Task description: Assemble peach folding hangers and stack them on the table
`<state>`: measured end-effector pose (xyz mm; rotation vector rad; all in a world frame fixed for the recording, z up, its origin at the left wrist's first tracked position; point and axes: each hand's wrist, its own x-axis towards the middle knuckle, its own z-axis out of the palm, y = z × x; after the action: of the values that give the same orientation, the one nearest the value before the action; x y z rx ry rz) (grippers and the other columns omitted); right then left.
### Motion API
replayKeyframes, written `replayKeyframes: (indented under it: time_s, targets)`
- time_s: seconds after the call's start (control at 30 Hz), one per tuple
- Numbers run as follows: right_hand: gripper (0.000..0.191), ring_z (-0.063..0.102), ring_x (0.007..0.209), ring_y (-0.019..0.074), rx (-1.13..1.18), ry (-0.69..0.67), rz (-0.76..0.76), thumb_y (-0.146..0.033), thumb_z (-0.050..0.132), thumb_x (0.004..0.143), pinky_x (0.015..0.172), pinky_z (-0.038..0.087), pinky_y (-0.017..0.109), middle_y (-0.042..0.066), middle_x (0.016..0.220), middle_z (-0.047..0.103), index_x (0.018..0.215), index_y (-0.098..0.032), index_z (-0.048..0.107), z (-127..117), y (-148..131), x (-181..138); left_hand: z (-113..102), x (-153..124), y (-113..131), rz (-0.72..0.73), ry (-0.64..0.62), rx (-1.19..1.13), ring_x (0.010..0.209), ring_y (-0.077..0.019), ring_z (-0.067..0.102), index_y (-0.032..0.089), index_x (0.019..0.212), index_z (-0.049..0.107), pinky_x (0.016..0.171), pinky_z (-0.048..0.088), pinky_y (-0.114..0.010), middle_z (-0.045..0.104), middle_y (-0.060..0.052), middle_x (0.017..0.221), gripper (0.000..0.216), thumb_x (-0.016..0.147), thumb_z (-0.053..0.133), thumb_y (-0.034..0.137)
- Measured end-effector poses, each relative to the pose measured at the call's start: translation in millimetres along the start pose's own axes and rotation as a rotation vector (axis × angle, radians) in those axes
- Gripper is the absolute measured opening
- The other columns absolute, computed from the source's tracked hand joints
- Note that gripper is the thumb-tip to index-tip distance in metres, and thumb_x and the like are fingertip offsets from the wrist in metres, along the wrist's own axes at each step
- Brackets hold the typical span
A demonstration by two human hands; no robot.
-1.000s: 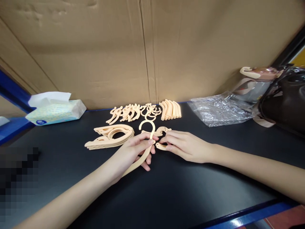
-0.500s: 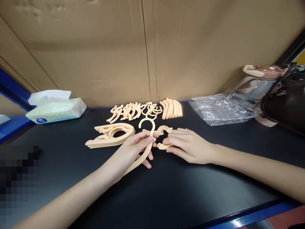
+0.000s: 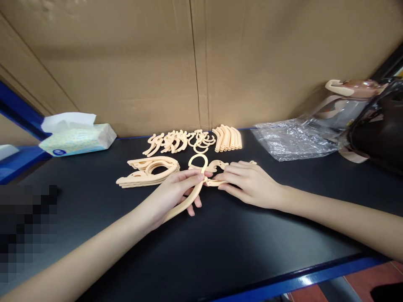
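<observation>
Cream hook: I see it upright.
Left hand: pinches bar, seemingly steadying it.
Right hand: pinches strip, apparently end-on against bar.

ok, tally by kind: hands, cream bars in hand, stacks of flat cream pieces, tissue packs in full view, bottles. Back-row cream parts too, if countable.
Hands (left hand, right hand): 2
Cream bars in hand: 2
Stack of flat cream pieces: 1
Tissue pack: 1
Bottle: 1
Total: 7
Back-row cream parts: overlapping, can't count; excluded.
</observation>
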<state>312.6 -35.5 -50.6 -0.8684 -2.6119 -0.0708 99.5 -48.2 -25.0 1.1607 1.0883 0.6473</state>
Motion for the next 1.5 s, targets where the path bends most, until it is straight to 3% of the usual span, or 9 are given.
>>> replayKeyframes:
  time_s: [0.27, 0.6, 1.0, 1.5]
  targets:
    - [0.026, 0.052, 0.078, 0.0147, -0.081, 0.036, -0.006, -0.032, 0.04, 0.095, 0.067, 0.035, 0.027, 0.002, 0.085, 0.061, 0.108, -0.021, 0.061, -1.0, -2.2, 0.5, 0.3, -1.5, 0.2, -0.007, 0.005, 0.013, 0.044, -0.0084, 0.054, 0.016, 0.1, 0.065, 0.038, 0.047, -0.016, 0.056, 0.001, 0.057, 0.025, 0.083, 0.057, 0.034]
    - [0.024, 0.05, 0.075, 0.0148, -0.167, 0.073, -0.075, -0.029, 0.041, 0.094, 0.066, 0.033, 0.027, 0.003, 0.081, 0.06, 0.095, -0.017, 0.062, 0.5, -0.7, 0.8, -0.2, -3.1, 1.0, 0.027, -0.058, 0.087, 0.059, -0.0102, 0.057, 0.016, 0.091, 0.064, 0.05, 0.051, -0.018, 0.057, 0.001, 0.065, 0.024, 0.079, 0.062, 0.037]
    - [0.026, 0.049, 0.068, 0.0127, -0.204, 0.138, -0.194, -0.032, 0.041, 0.095, 0.059, 0.028, 0.027, 0.001, 0.071, 0.057, 0.089, -0.016, 0.061, -2.3, -3.2, -0.4, 2.7, -5.2, 0.4, 0.107, -0.088, 0.229, 0.052, -0.0102, 0.056, 0.016, 0.082, 0.055, 0.054, 0.052, -0.022, 0.057, 0.003, 0.055, 0.023, 0.08, 0.058, 0.038]
    - [0.029, 0.045, 0.061, 0.0114, -0.286, 0.18, -0.274, -0.033, 0.041, 0.095, 0.056, 0.027, 0.027, -0.001, 0.063, 0.053, 0.088, -0.016, 0.064, -3.5, -6.1, -0.6, 3.5, -2.2, 0.3, 0.058, -0.035, 0.185, 0.056, -0.0141, 0.058, 0.016, 0.069, 0.052, 0.048, 0.049, -0.022, 0.058, 0.0, 0.057, 0.023, 0.076, 0.062, 0.035]
